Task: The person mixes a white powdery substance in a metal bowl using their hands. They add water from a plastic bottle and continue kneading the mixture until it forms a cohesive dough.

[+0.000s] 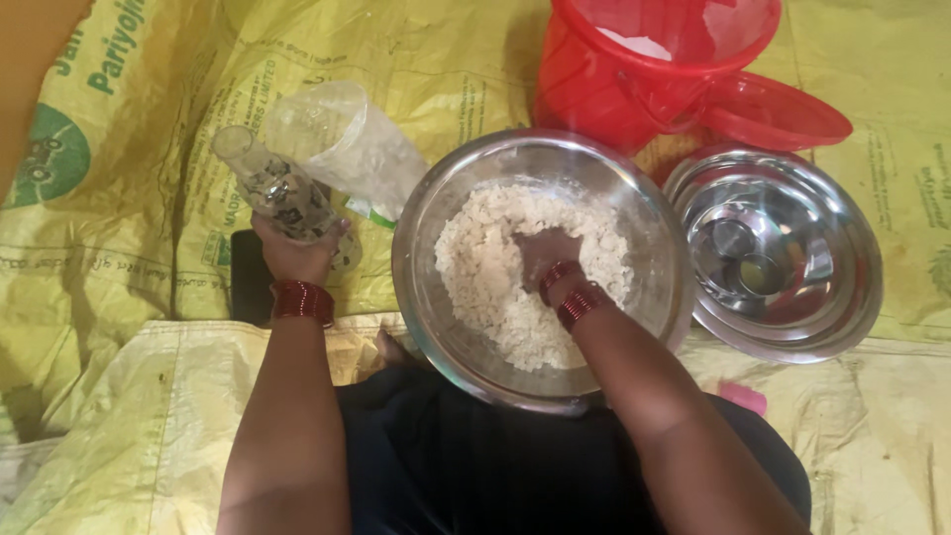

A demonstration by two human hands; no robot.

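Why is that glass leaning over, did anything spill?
No spill shows. The left hand holds the clear glass tilted away from the steel bowl. The right hand is pressed into the crumbly dough, which is all inside the bowl.

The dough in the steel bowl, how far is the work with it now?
Done: flour is already in the steel bowl and partly wet, standing in crumbly clumps. In hand: the right hand is pressed into the flour, while the left hand holds a clear glass, tilted, beside the bowl. Left: the mix is loose and lumpy, not yet one smooth ball.
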